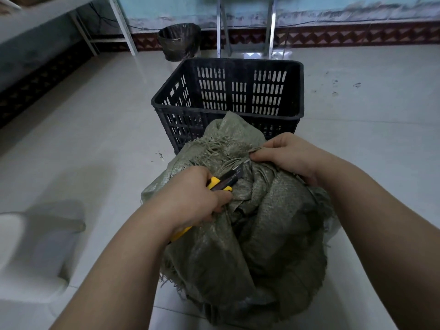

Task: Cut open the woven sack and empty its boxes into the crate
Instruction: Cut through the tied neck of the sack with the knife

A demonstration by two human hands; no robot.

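A grey-green woven sack (pixel 266 225) stands on the floor in front of me, its top bunched and frayed. My left hand (pixel 190 198) grips a yellow-and-black utility knife (pixel 226 181) whose blade points up and right into the gathered neck of the sack. My right hand (pixel 288 156) pinches the twisted fabric at the neck, just past the blade tip. Behind the sack stands a black slotted plastic crate (pixel 295 91); no boxes show in the part of its inside that I see. The sack hides its contents.
A white plastic stool (pixel 31 248) sits at the lower left. A dark waste bin (pixel 178 41) stands by the far wall, between white table legs (pixel 123 27) and metal legs (pixel 269 27). Pale tiled floor (pixel 369 115) surrounds the crate.
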